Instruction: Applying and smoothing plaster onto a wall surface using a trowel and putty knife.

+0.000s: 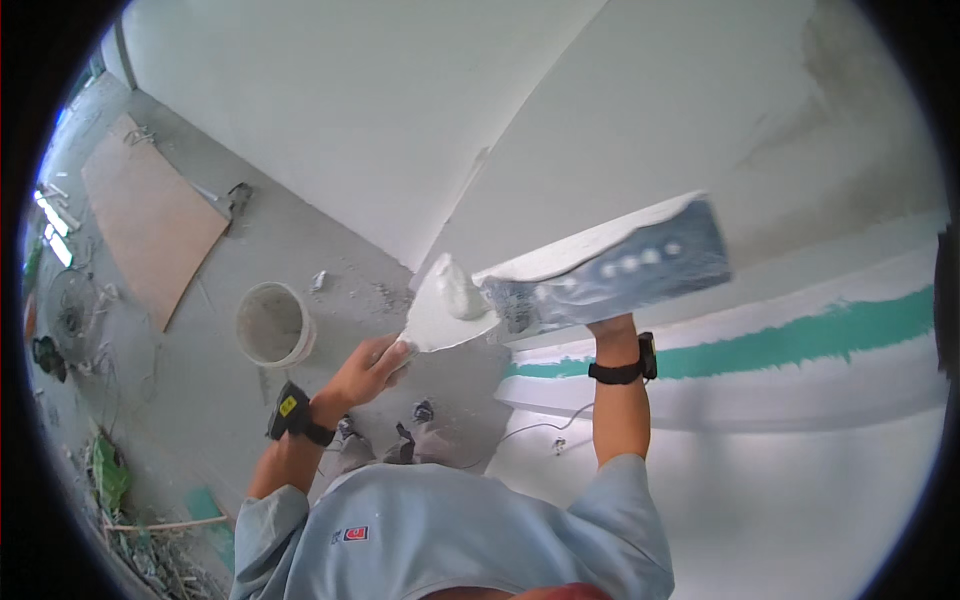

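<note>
Gripping a putty knife (445, 310) loaded with white plaster, our left hand (368, 368) has fingers wrapped around its handle; our right hand (612, 325), fingers hidden, holds the blue hawk (610, 265) against it.

Putty knife (450, 320): thin metal blade, coated in smooth, wet white plaster.
Hawk board (610, 270): dull grey, scuffed, crusted with dried white smears.
Wall (380, 110): matt white, smoothly skimmed.
Bucket (272, 325): white plastic, chalky with residue.
Floor (200, 370): rough grey concrete, dusty.
Board on floor (150, 225): flat brown wood, matt.
Shirt (460, 530): soft pale blue cloth.
</note>
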The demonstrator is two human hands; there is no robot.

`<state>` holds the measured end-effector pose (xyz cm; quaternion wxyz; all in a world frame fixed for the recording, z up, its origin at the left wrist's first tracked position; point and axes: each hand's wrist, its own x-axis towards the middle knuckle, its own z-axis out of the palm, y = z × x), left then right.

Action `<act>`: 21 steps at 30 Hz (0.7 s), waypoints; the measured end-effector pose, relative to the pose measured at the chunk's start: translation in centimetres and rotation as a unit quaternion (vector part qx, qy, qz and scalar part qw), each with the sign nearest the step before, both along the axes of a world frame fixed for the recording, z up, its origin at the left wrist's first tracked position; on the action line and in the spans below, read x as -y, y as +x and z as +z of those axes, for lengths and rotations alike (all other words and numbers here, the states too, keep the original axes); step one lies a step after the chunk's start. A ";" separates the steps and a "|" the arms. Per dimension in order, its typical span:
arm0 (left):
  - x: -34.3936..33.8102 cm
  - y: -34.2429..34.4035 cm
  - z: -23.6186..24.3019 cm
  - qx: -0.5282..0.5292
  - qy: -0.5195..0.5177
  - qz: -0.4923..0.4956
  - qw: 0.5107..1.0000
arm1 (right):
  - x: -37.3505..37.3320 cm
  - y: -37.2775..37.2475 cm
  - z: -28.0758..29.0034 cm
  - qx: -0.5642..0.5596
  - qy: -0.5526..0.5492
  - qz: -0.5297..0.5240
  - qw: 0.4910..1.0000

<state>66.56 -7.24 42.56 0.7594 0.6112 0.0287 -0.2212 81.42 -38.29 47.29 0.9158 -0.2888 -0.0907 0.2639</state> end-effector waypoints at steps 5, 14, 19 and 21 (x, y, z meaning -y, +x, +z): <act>0.8 0.8 2.4 0.046 -0.032 -0.082 0.995 | 0.3 -1.4 -0.1 0.573 -0.470 -0.080 0.667; -7.8 -2.5 1.5 0.040 -0.080 0.062 0.994 | -1.1 -0.7 9.0 0.354 -0.816 -0.008 0.457; -9.7 -7.0 -4.4 -0.062 -0.110 0.138 0.982 | -2.8 3.1 25.9 0.417 -0.840 -0.315 0.148; -9.4 -8.4 -6.3 -0.066 -0.129 0.162 0.976 | -3.8 5.6 31.5 0.408 -0.827 -0.382 0.057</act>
